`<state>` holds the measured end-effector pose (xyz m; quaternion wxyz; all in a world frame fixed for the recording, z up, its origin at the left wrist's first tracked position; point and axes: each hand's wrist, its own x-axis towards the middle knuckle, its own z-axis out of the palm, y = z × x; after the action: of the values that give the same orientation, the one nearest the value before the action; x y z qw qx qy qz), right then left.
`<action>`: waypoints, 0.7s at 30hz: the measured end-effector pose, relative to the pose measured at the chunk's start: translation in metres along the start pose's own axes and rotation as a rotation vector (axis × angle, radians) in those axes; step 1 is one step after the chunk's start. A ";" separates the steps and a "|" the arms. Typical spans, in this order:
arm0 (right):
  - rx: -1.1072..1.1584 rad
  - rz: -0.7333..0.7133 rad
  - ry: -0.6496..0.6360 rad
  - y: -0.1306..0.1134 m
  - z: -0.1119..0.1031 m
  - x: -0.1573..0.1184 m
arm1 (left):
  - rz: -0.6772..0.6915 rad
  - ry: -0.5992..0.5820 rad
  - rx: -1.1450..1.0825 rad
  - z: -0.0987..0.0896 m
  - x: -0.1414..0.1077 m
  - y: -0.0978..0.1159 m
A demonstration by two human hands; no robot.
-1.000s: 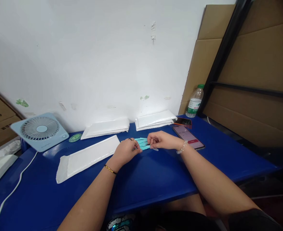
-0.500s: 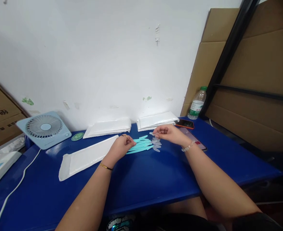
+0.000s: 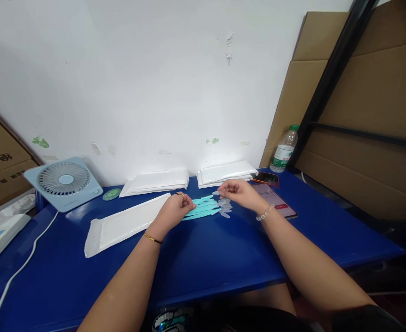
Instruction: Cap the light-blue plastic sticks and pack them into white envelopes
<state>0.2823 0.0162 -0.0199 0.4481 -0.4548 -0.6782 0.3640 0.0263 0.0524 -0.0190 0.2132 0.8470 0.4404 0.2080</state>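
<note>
Several slim teal eyebrow razors (image 3: 201, 211) lie fanned out side by side on the blue table. My left hand (image 3: 177, 210) is closed in a pinch on their left ends, partly hiding them. Small translucent blade caps (image 3: 226, 207) cluster at the razors' right ends. Between the fingertips of my right hand (image 3: 235, 190) is a single translucent cap (image 3: 216, 193), held close to the tip of the uppermost razor. Whether that cap touches the razor I cannot tell. A white padded mailer (image 3: 126, 226) lies flat beside my left hand, partly beneath it.
Two stacks of white mailers, a left one (image 3: 157, 180) and a right one (image 3: 225, 173), lie along the wall. A blue fan (image 3: 64, 182) and a green disc (image 3: 112, 194) are at left. Phones (image 3: 285, 210) and a water bottle (image 3: 284, 150) are at right.
My right hand has shifted slightly left and down, bringing the cap nearer the uppermost razor's tip. My left hand keeps its pinch. The view has shifted slightly.
</note>
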 end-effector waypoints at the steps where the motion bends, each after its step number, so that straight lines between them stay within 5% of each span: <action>1: 0.011 -0.002 0.007 0.000 0.000 0.000 | -0.001 -0.001 -0.001 0.000 0.000 0.000; 14: 0.065 0.015 -0.214 0.002 0.014 0.000 | -0.020 -0.133 -0.100 0.007 -0.003 0.007; 18: -0.101 -0.144 -0.088 -0.026 0.005 -0.014 | -0.011 -0.322 -0.090 0.013 -0.009 0.013; 21: 0.067 -0.296 -0.080 -0.064 0.001 -0.041 | 0.032 -0.353 0.022 0.018 -0.013 0.017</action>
<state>0.2699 -0.0431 0.0264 0.4845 -0.3197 -0.7426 0.3342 0.0403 0.0299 -0.0264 0.2746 0.8795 0.3847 0.0546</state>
